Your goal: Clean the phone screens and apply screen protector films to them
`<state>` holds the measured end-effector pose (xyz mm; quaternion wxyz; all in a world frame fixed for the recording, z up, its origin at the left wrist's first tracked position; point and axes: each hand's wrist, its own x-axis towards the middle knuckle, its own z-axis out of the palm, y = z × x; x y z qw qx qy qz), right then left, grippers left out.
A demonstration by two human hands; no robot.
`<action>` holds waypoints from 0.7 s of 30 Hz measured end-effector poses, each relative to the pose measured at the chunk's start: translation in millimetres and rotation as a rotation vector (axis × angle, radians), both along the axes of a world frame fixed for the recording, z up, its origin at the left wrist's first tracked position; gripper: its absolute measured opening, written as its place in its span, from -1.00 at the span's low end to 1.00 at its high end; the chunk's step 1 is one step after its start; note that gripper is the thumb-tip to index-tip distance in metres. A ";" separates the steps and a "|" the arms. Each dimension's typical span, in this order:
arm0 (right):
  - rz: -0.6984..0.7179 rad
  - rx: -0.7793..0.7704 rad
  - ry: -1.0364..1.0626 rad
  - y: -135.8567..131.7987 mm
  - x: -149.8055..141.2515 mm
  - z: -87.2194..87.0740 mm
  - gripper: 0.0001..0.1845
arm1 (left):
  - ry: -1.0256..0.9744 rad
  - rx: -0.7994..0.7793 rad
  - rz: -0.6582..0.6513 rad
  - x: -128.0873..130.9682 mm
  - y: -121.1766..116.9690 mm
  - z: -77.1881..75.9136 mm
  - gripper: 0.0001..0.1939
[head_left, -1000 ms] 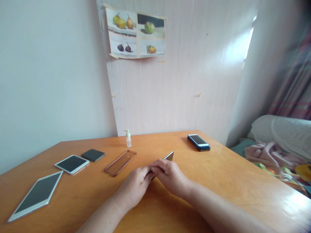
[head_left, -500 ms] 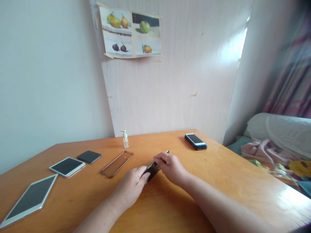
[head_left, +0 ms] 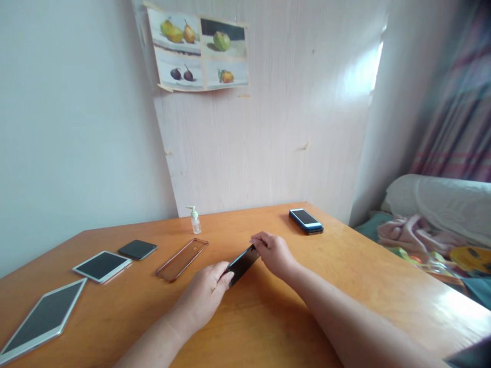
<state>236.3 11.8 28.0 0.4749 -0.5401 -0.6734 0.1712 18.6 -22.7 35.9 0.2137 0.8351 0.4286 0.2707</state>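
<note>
A dark mobile phone (head_left: 243,265) is tilted above the wooden table, its glossy dark face partly turned to me. My left hand (head_left: 210,286) is closed round its near end, the thumb along the face. At the far top end, my right hand (head_left: 274,253) has its fingers pinched together against the phone. Whether these fingers also hold something thin and small is hidden. Left of the phone lies a clear phone case (head_left: 182,259) with a rose-coloured rim.
Two white tablets (head_left: 44,319) (head_left: 103,266) and a dark flat device (head_left: 138,249) lie at the left. A pump bottle (head_left: 195,221) stands near the back. Stacked phones (head_left: 306,221) are at the back right of the table (head_left: 364,286). Cloths (head_left: 406,235) lie beyond the right edge.
My right hand has slid up along the phone to its far end, uncovering more of the dark face. My left hand keeps its grip. The whole view has shifted slightly.
</note>
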 end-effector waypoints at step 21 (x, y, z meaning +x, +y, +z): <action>-0.042 -0.237 0.236 30.3 17.1 -20.3 -0.64 | -0.081 -0.122 0.027 -3.1 6.1 -4.9 -0.71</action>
